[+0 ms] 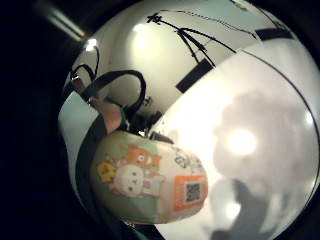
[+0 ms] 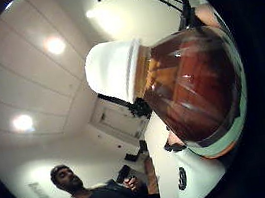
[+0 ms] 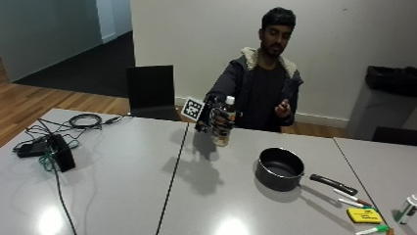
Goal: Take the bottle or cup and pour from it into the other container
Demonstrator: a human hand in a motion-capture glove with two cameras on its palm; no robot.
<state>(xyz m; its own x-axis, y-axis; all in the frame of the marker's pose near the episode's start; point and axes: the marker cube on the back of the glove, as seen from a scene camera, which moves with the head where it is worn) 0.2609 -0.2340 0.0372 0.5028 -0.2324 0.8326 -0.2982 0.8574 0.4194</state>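
A person sits at the far side of a grey table (image 3: pixel 130 196), the gloved right hand (image 3: pixel 218 120) wrapped around a clear bottle (image 3: pixel 223 125) with a white cap (image 3: pixel 228 99) – the fingers curl round its middle and hold it upright, lifted above the tabletop. The bare left hand (image 3: pixel 283 107) is raised near the chest, touching nothing.

In the thumb side palm view the bottle (image 2: pixel 192 89) fills much of the picture, brown liquid visible inside it and the white cap (image 2: pixel 114 71) screwed on. The little finger side palm view shows the bottle's lower part (image 1: pixel 150 185), wrapped in a label with cartoon animals and a QR code.

A black saucepan (image 3: pixel 280 169) sits on the table near the bottle, toward the person's left, its handle (image 3: pixel 334 184) pointing away from the bottle. Beyond the handle lie some markers (image 3: pixel 348 198) and a yellow pad (image 3: pixel 363 215). At the table's other end – well apart from the pan – lie black cables (image 3: pixel 72 122) and a small black device (image 3: pixel 58 152).
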